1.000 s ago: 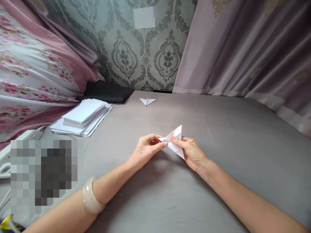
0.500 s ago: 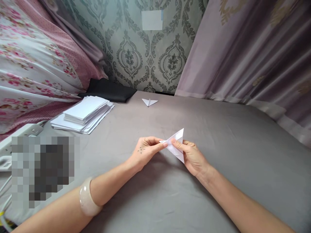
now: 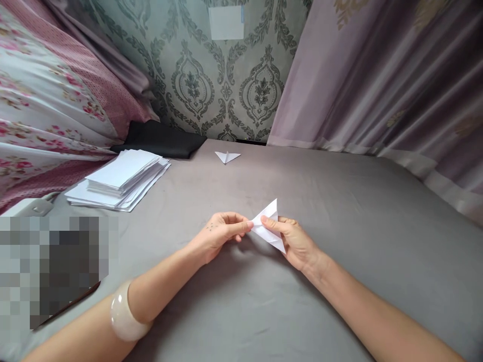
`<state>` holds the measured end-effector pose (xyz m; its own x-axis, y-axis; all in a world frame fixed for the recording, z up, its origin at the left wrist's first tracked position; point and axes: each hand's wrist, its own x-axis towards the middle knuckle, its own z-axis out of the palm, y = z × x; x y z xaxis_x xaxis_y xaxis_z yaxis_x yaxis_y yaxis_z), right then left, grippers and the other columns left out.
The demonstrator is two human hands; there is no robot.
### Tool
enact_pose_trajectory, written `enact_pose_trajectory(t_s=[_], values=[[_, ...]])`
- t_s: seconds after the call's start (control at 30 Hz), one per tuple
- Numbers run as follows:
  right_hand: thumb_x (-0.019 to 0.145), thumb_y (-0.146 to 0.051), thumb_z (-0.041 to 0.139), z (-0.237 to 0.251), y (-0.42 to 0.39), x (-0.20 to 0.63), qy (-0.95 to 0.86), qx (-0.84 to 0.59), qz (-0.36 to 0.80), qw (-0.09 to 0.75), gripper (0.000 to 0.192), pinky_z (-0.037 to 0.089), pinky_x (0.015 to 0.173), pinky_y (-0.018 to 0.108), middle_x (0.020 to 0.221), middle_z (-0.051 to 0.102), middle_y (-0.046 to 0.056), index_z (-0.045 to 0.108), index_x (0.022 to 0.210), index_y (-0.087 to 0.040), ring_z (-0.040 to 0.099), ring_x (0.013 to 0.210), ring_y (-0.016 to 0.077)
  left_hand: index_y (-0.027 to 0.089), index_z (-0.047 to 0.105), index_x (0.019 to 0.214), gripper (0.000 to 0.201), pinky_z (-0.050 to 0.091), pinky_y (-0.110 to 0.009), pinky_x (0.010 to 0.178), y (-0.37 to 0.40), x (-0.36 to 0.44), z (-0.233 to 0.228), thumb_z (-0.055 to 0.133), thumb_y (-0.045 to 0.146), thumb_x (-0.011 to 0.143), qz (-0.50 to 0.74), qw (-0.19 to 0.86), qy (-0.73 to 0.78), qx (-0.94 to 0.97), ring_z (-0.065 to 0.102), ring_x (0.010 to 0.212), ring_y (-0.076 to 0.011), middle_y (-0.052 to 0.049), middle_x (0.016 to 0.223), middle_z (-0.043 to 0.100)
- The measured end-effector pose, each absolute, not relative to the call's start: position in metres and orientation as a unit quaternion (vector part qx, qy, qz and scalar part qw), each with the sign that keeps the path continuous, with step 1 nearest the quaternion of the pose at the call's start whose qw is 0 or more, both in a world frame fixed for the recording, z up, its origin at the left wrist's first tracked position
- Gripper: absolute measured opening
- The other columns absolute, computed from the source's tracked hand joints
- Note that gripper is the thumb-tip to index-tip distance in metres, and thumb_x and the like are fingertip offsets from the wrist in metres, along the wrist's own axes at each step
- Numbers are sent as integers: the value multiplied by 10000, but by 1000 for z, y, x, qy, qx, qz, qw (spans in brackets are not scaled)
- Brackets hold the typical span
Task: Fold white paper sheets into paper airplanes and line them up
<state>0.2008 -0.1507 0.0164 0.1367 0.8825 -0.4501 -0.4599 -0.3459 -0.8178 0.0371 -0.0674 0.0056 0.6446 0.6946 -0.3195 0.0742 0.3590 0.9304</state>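
Note:
Between my hands is a folded white paper (image 3: 272, 232), pointed at its left end and spreading into two wing-like corners on the right. My left hand (image 3: 222, 232) is closed, pinching the narrow tip between thumb and fingers. With its thumb on top and fingers behind, my right hand (image 3: 294, 239) grips the wider part. The paper is held over the grey cloth surface (image 3: 241, 311). Farther back lies a small folded paper plane (image 3: 227, 157), apart from both hands.
A stack of white paper (image 3: 121, 176) sits at the left, beside a black folded item (image 3: 162, 140). A blurred-out object (image 3: 70, 276) and a white power strip (image 3: 32, 207) lie near my left arm. Curtains (image 3: 339, 90) hang right of the patterned wall (image 3: 192, 75).
The view has shifted a little to the right. My left thumb now covers the paper's tip, which poked out before. Both hands keep hold of the paper.

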Motion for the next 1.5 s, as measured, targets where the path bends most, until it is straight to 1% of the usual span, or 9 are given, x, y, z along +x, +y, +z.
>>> enact_pose_trajectory(t_s=[0.33,0.47,0.6,0.73,0.87,1.0,1.17,1.3,1.5], values=[[712,-431,740,27,-149,229,-452,-583,539,407,281,449,677,295,798,702,44,730,817,-170,613,730,173,160,711,766,280,379,-257,581,-60,33,14,693,440,770,190,596,327,708,502,624,-134,-28,686,615],[833,-360,626,32,-151,234,-656,-577,288,391,175,425,676,308,807,665,43,722,805,-216,574,721,163,195,698,864,174,423,-288,679,-56,32,12,601,338,871,293,372,223,852,531,697,-156,-51,814,664],[926,-185,445,25,-151,235,-813,-512,-18,279,270,370,730,338,809,655,65,702,848,-219,533,751,171,197,666,908,200,403,-332,750,-52,29,5,468,197,935,309,98,119,939,561,859,-197,-96,988,683],[930,-95,370,7,-147,237,-857,-463,-126,188,323,338,702,324,735,609,53,665,851,-199,489,718,167,181,632,853,293,377,-326,692,-53,31,-4,361,118,944,262,-20,102,960,533,827,-195,-99,948,650],[896,-48,384,0,-148,237,-873,-454,-130,122,299,315,654,312,745,588,49,653,878,-176,459,695,161,160,614,789,332,381,-319,675,-56,35,-7,326,101,943,205,16,94,974,485,751,-188,-96,858,613],[793,28,426,17,-160,239,-857,-509,4,73,353,359,677,288,963,619,50,652,937,-202,503,769,152,150,652,783,296,398,-297,678,-57,35,-7,392,157,926,184,134,130,965,490,749,-187,-97,829,606],[768,-39,474,29,-163,241,-799,-553,183,151,260,392,670,267,972,621,21,659,734,-217,550,793,138,181,658,705,256,380,-259,627,-53,41,-5,544,332,877,178,305,267,897,516,674,-158,-52,743,604],[827,-226,508,13,-157,234,-688,-671,178,212,256,355,595,268,812,583,8,523,574,-191,494,638,110,186,645,703,210,335,-236,543,-48,47,-2,650,384,772,148,389,339,843,482,593,-135,-8,666,584],[753,-377,618,4,-159,229,-590,-770,136,204,241,397,731,316,1008,557,64,517,887,-204,544,890,207,181,690,839,252,294,-211,487,-42,52,0,665,407,730,100,481,332,805,420,541,-104,23,630,528]])
